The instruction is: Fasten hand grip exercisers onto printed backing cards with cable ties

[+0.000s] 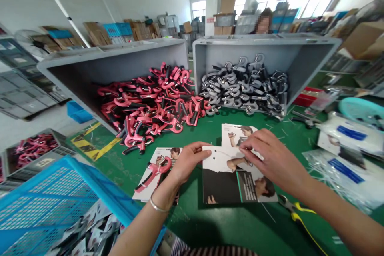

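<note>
My left hand [192, 160] pinches the upper left corner of a printed card [222, 186] with two small holes near that corner. Above the card's upper right part, my right hand [261, 152] has its fingertips pressed together; a thin pale strand seems to run from them across the card. More printed cards [229, 130] lie just behind. To the left, a red hand grip [154, 172] rests on another stack of cards [144, 192]. Pliers with yellow and black handles [297, 216] lie below my right forearm.
Tipped grey crates hold red grips [159, 104] and grey grips [246, 84]. A blue basket [105, 190] stands at lower left. Plastic bags [351, 164], a red box [307, 97] and another tool [304, 119] are at right. A person [264, 22] is behind the crates.
</note>
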Motion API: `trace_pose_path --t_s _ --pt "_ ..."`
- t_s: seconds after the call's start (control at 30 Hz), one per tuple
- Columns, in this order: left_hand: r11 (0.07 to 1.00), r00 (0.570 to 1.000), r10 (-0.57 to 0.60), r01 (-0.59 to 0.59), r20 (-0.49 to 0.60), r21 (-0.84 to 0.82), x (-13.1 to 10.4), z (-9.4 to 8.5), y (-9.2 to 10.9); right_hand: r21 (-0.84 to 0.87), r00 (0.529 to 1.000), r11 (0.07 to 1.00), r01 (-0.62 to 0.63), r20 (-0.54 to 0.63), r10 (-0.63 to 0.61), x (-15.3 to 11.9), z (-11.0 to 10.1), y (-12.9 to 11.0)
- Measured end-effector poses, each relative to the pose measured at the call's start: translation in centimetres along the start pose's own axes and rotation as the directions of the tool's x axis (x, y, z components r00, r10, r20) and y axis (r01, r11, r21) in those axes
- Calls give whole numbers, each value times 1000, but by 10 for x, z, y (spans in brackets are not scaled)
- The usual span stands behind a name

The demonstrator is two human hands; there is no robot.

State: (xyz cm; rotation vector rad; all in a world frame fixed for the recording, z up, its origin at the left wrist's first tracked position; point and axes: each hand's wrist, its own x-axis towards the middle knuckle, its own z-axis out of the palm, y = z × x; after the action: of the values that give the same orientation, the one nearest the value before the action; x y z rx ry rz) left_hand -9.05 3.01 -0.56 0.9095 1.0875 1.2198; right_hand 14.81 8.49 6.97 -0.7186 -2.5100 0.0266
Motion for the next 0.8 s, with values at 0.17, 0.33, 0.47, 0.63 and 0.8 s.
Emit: trace_pose_path --t_s 0.17,0.33,0.47,0.63,0.8 --pt "998 998 54 -54 -24 22 0 4 3 -61 999 998 -9 52 12 -5 5 -2" --pt "991 996 94 -93 -6 92 2 15 6 -19 991 999 33 131 -30 7 22 -8" --pt "979 989 144 -139 -19 152 18 20 13 211 991 977 -43 131 15 25 40 3" --pt "994 991 84 -75 105 -83 39 6 1 381 997 922 -66 59 47 31 61 31" --pt "990 993 114 -116 26 78 31 -14 -33 453 991 885 -108 123 58 18 84 42"
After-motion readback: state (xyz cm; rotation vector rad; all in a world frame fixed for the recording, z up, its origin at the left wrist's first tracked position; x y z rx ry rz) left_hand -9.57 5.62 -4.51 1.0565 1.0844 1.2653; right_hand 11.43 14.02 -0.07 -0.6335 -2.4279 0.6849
